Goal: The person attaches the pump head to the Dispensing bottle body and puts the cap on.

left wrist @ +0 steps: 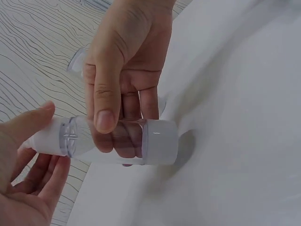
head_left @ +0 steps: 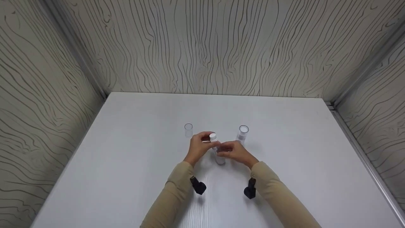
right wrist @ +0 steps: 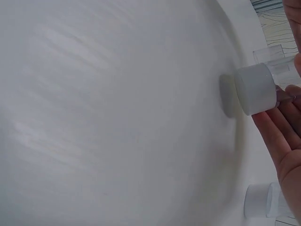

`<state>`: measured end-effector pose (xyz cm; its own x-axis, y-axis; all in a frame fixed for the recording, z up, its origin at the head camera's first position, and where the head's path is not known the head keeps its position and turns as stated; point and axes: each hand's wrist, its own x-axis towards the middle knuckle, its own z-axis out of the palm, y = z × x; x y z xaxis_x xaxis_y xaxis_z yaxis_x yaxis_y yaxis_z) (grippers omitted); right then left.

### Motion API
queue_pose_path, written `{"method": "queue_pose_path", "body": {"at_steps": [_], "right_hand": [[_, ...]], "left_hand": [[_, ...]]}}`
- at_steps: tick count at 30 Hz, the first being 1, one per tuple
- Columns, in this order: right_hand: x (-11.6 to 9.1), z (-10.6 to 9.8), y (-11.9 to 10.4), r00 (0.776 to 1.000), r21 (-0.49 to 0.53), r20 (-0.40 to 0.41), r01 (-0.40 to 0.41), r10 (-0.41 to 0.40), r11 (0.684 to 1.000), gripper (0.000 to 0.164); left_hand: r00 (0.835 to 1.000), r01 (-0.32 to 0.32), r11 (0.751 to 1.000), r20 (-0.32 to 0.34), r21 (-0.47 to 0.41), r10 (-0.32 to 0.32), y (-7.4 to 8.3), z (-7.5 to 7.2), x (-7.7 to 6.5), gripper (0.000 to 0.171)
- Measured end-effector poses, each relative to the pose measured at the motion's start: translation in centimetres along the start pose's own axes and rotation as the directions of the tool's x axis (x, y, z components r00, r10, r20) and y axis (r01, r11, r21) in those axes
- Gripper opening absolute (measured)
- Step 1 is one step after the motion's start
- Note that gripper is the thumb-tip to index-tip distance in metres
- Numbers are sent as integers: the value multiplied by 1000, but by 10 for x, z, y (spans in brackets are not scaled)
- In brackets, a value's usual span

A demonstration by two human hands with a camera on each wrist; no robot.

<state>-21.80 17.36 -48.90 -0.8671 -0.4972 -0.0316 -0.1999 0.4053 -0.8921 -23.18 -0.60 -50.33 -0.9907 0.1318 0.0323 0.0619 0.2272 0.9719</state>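
Note:
Over the middle of the white table (head_left: 133, 164), both hands hold a clear bottle (left wrist: 108, 141) with a white base and a white pump top (left wrist: 49, 136). My left hand (head_left: 198, 146) pinches the white pump top between thumb and fingers. Lower down, my right hand (head_left: 236, 152) grips the transparent body, its thumb on one side and its fingers showing through the plastic. In the right wrist view the white base (right wrist: 256, 88) appears just off the tabletop, above its shadow; part of my right hand (right wrist: 287, 136) is cut off by the frame.
A small clear cap (head_left: 188, 130) stands behind my left hand. Behind my right hand is a second bottle (head_left: 242, 133) with a transparent top and white parts, its lower part hidden. Wood-patterned panels (head_left: 202, 47) border the table at the back and sides.

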Motion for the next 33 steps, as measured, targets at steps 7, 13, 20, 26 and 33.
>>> {"method": "queue_pose_path", "body": {"at_steps": [7,13,20,26,33], "right_hand": [[5,0,13,1000,-23,14,9,-8,1000,38],[15,1,43,999,-31,15,49,-49,998,36],[15,0,45,999,12,24,38,-39,999,35],[15,1,46,999,36,20,27,-27,999,36],[16,2,50,1000,55,11,22,-23,998,38]], "left_hand": [[1000,9,1000,21,16,-9,-4,-2,3,44],[998,13,1000,68,-20,-12,-6,-6,5,48],[988,-17,991,151,-131,37,-9,-9,7,56],[984,-20,987,173,-159,47,-10,-7,9,58],[988,-2,990,152,-138,24,-12,-7,8,59]]}}
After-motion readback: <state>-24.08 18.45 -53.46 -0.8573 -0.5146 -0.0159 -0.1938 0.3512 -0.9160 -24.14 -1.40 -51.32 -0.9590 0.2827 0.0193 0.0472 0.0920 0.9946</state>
